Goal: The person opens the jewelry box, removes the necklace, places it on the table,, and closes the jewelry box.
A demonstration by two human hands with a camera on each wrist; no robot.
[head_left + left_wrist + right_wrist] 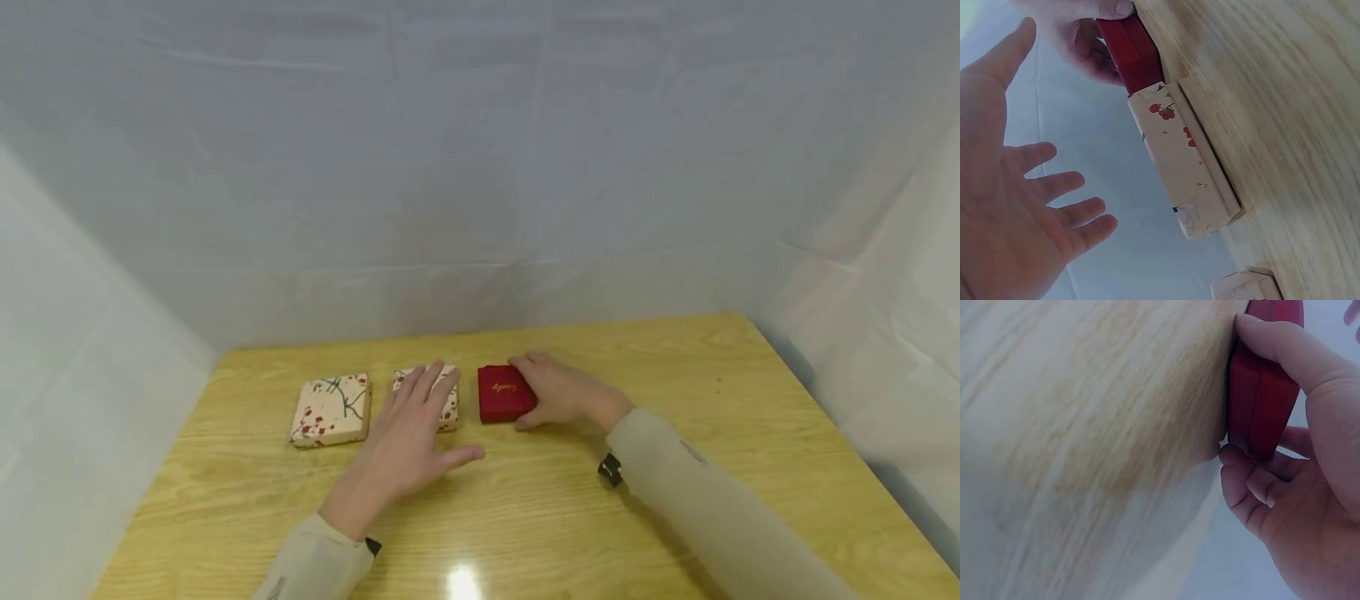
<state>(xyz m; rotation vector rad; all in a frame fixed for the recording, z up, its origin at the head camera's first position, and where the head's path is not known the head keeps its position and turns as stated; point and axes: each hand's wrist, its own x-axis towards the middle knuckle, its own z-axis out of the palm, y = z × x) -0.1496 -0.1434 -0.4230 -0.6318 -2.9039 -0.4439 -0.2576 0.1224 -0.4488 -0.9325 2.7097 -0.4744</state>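
Note:
On the table lies a small red box (pixel 504 393) with gold lettering on its lid. My right hand (pixel 564 393) grips it from the right, thumb at the near side and fingers round the far side; the right wrist view shows the red box (pixel 1260 387) between them. My left hand (pixel 408 442) hovers with fingers spread above a cream flowered box (pixel 452 414), partly hiding it in the head view. In the left wrist view that flowered box (pixel 1179 156) stands apart from the left palm (pixel 1010 206), which holds nothing.
A second cream flowered box (pixel 332 410), with red blossoms and a dark branch, lies farther left on the wooden table (pixel 525 517). White cloth (pixel 465 167) hangs behind the table and along both sides.

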